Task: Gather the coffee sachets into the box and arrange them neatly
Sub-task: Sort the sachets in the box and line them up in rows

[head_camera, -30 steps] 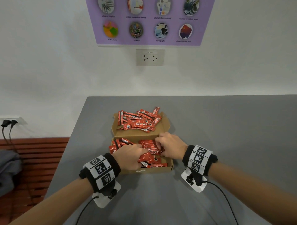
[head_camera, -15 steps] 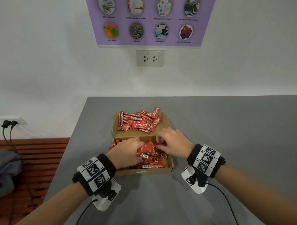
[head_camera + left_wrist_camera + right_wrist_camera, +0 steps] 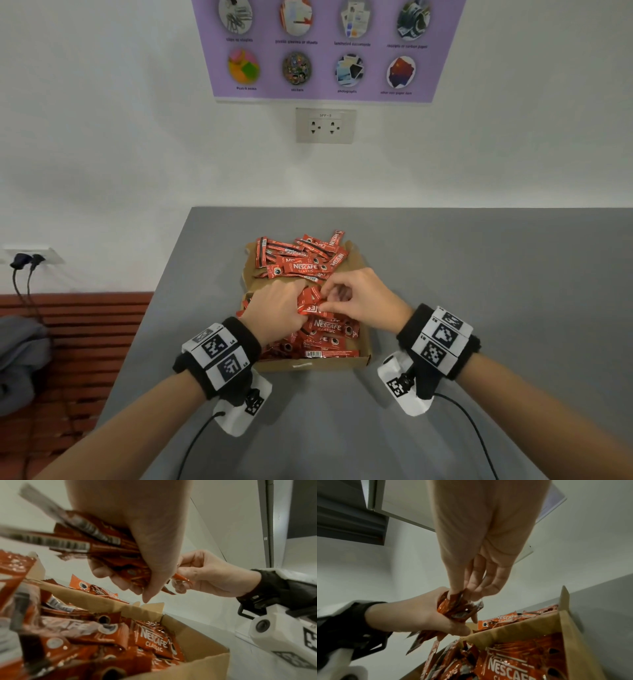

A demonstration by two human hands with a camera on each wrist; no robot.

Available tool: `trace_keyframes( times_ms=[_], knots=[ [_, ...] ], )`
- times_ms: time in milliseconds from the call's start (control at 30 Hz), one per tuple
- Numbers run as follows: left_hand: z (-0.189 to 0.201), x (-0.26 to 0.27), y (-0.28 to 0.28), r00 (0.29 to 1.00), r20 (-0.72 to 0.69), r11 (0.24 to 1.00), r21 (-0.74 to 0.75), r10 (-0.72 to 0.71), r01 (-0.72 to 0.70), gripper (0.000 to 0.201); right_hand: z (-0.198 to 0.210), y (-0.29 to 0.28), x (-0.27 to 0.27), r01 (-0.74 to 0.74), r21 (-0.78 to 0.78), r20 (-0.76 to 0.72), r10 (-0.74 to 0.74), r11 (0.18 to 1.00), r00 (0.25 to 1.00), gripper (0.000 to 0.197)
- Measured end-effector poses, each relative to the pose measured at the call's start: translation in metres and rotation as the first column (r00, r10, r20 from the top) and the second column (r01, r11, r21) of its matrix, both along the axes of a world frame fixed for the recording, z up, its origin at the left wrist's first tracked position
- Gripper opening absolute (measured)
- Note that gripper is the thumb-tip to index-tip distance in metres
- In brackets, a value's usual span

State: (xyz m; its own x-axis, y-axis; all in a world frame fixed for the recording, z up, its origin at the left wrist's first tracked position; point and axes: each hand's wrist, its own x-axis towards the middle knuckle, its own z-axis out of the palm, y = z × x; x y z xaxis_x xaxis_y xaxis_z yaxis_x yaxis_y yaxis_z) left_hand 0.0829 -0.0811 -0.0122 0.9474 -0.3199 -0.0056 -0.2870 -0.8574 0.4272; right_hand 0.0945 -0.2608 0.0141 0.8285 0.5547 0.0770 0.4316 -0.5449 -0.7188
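Note:
A brown cardboard box [image 3: 366, 358] lies open on the grey table, its near half full of red coffee sachets [image 3: 329, 329]. More red sachets [image 3: 301, 260] are heaped on the far flap. My left hand [image 3: 277, 308] grips a bunch of sachets [image 3: 109, 547] above the near half. My right hand [image 3: 359, 298] pinches the end of that bunch [image 3: 453, 605] with thumb and fingertips. In the left wrist view the held sachets fan out to the left, and the right hand [image 3: 205, 574] touches their right ends.
The grey table [image 3: 479, 274] stretches to the right and towards me. A wall socket [image 3: 325, 125] and a purple poster [image 3: 325, 48] are on the wall behind. A slatted wooden bench [image 3: 75, 325] with grey cloth stands left of the table.
Both hands have risen from the box's near half with a bunch of sachets. The right hand's fingers have moved onto the ends of the bunch that the left hand holds.

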Motion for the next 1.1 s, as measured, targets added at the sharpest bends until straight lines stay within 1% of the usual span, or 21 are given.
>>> trace_keyframes(
  times_ms=[67,100,200,267,333,400,433,467,533,567,600,633,700,767,800,833,867,933,1000,1067,1100],
  knots=[
    [-0.001,0.003,0.000,1.000,0.004,1.000,-0.012,-0.008,0.008,0.028,0.000,0.002,-0.001,0.010,-0.046,-0.003,-0.010,0.999,1.000,0.029],
    [-0.001,0.004,0.000,1.000,0.003,1.000,-0.014,-0.012,0.012,0.027,0.000,0.002,-0.002,0.012,-0.077,0.004,-0.012,0.997,1.000,0.031],
    [-0.003,0.004,0.001,1.000,0.001,1.000,-0.025,-0.002,0.002,0.019,0.003,-0.003,0.002,0.049,-0.099,0.026,-0.046,0.994,0.999,0.020],
    [-0.002,0.003,0.008,0.994,-0.075,0.995,-0.053,0.079,-0.083,0.009,0.006,-0.016,0.007,0.102,-0.080,0.041,-0.099,0.992,0.994,0.014],
    [0.002,0.005,0.019,0.976,-0.108,0.967,-0.149,0.190,-0.205,0.007,0.007,-0.029,0.009,0.142,-0.052,0.060,-0.138,0.989,0.989,0.013],
    [0.011,0.005,0.024,0.964,-0.073,0.908,-0.323,0.257,-0.267,0.008,0.006,-0.036,0.009,0.133,-0.065,0.076,-0.128,0.989,0.989,0.015],
    [0.017,0.004,0.022,0.967,-0.071,0.882,-0.399,0.243,-0.251,0.009,0.004,-0.036,0.009,0.115,-0.085,0.083,-0.108,0.990,0.991,0.015],
    [0.023,0.001,0.018,0.979,-0.084,0.874,-0.441,0.187,-0.205,0.008,0.003,-0.034,0.008,0.087,-0.098,0.091,-0.078,0.991,0.993,0.014],
    [0.032,-0.004,0.003,0.993,-0.113,0.906,-0.417,0.027,-0.072,0.010,0.002,-0.027,0.008,0.027,-0.099,0.131,-0.014,0.995,0.991,0.010],
    [0.033,-0.005,-0.003,0.994,-0.107,0.917,-0.398,-0.026,-0.019,0.015,0.002,-0.023,0.008,0.010,-0.091,0.159,0.005,0.996,0.987,0.009],
    [0.034,-0.006,-0.009,0.995,-0.090,0.916,-0.401,-0.048,0.007,0.021,0.003,-0.020,0.009,0.004,-0.076,0.182,0.009,0.997,0.983,0.009],
    [0.032,-0.006,-0.012,0.996,-0.075,0.902,-0.431,-0.045,0.008,0.026,0.005,-0.018,0.009,0.012,-0.047,0.199,-0.002,0.999,0.980,0.013],
    [0.029,-0.004,-0.017,0.998,-0.058,0.849,-0.526,0.023,-0.050,0.027,0.006,-0.015,0.008,0.062,0.065,0.185,-0.074,0.996,0.980,0.030],
    [0.028,-0.005,-0.019,0.988,-0.057,0.766,-0.626,0.142,-0.146,0.019,0.003,-0.014,0.003,0.127,0.168,0.088,-0.143,0.978,0.986,0.047],
    [0.028,-0.004,-0.020,0.980,-0.073,0.721,-0.668,0.187,-0.187,0.016,0.000,-0.012,0.001,0.144,0.183,0.047,-0.155,0.973,0.987,0.048],
    [0.027,-0.005,-0.020,0.973,-0.099,0.681,-0.699,0.209,-0.217,0.014,-0.005,-0.010,-0.002,0.149,0.175,0.035,-0.157,0.973,0.987,0.043],
    [0.025,-0.004,-0.020,0.970,-0.127,0.652,-0.721,0.209,-0.235,0.014,-0.009,-0.009,-0.004,0.151,0.162,0.051,-0.161,0.975,0.986,0.033],
    [0.022,-0.006,-0.023,0.969,-0.157,0.633,-0.735,0.189,-0.243,0.017,-0.015,-0.008,-0.005,0.166,0.176,0.087,-0.184,0.970,0.979,0.015],
    [0.018,-0.007,-0.025,0.968,-0.162,0.622,-0.743,0.192,-0.247,0.021,-0.016,-0.007,-0.004,0.185,0.209,0.070,-0.203,0.960,0.977,0.009],
    [0.017,-0.007,-0.025,0.966,-0.180,0.624,-0.738,0.183,-0.256,0.019,-0.015,-0.007,-0.002,0.199,0.178,0.060,-0.213,0.964,0.975,0.009],
    [0.018,-0.006,-0.022,0.966,-0.188,0.659,-0.707,0.175,-0.257,0.015,-0.015,-0.009,0.000,0.205,0.132,0.064,-0.215,0.970,0.975,0.009]
  ],
)
